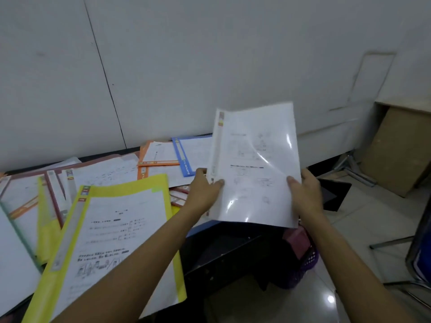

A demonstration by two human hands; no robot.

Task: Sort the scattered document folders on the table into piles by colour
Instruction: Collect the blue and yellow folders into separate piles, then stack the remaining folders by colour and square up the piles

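Head view: a white folder [254,166] with a clear, glossy cover and a printed sheet inside is held up in the air by both hands, above the right end of the tabletop [133,150] and clear of the folders lying there. The left hand [205,190] is placed at the spine edge and the right hand [303,194] at the opposite edge. On each hand the thumb is pressed on the front cover, so the folder is pinched at both sides; the other fingers are hidden behind it. The folder is tilted, with its top leaning towards the wall. Scattered, overlapping folders are spread over the tabletop: a yellow folder [126,229] lies nearest, partly under the left forearm, while an orange folder [158,155] and a blue folder [184,157] are seen at the far edge, just beside the left hand. A purple basket [307,264] is seen on the floor below the held folder, and a cardboard box [401,150] is propped against the wall at the right.
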